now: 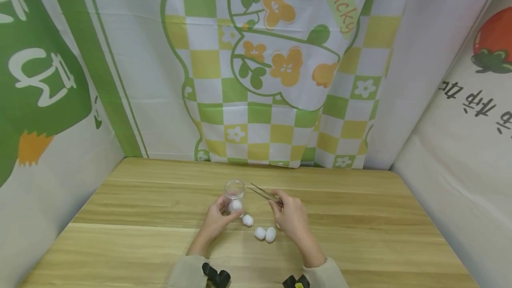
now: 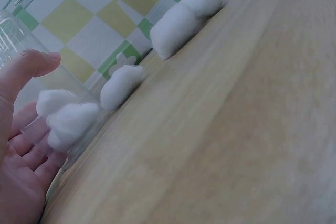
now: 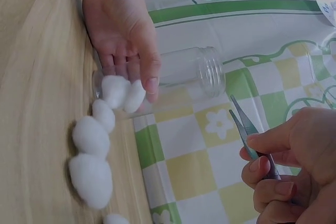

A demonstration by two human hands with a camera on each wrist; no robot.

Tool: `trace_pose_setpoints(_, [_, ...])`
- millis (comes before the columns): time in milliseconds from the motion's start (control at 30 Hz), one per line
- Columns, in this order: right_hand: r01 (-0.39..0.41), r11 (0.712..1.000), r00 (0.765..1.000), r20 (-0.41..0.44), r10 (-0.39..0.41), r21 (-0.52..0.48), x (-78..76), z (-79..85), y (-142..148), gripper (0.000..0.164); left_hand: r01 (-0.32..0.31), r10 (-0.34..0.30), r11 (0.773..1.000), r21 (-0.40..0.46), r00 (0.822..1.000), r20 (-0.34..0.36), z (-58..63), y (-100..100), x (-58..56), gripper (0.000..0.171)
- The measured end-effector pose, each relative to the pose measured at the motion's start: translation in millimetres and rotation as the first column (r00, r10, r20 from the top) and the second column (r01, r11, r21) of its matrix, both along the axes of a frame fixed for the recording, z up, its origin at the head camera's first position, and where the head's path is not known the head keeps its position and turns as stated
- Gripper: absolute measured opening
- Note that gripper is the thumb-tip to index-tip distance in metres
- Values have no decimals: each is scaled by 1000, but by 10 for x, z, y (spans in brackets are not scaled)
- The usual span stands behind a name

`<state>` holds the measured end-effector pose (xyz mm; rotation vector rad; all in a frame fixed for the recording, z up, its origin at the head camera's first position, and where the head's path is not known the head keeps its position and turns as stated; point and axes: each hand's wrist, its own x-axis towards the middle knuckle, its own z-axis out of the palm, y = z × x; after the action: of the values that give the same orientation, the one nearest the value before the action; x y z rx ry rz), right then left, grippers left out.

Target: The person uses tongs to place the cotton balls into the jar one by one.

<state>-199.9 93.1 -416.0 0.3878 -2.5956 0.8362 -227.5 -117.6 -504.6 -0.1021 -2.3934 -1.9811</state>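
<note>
A clear open-topped jar (image 1: 234,189) stands upright on the table, with white cotton balls (image 2: 71,121) at its bottom, seen through the wall. My left hand (image 1: 215,222) grips the jar low down, its thumb on one side and fingers round the other. With thumb and fingers, my right hand (image 1: 293,218) holds metal tweezers (image 3: 249,129). Their tips are apart with nothing between them, just right of the jar's mouth in the head view. Beside the jar lies one loose cotton ball (image 1: 248,220), and two more cotton balls (image 1: 265,234) touch each other nearer me.
Another cotton ball (image 3: 115,219) shows partly at the lower edge of the right wrist view. The wooden table (image 1: 360,217) meets a checked, flowered curtain (image 1: 256,114) at the back. Printed cloth hangs along both sides.
</note>
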Motion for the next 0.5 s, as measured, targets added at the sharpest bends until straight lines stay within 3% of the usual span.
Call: trace_pose_setpoints(500, [-10, 998, 1000, 5, 10, 57, -6, -99, 75, 16, 11, -11, 1000, -10, 1000, -8, -3, 2, 3, 57])
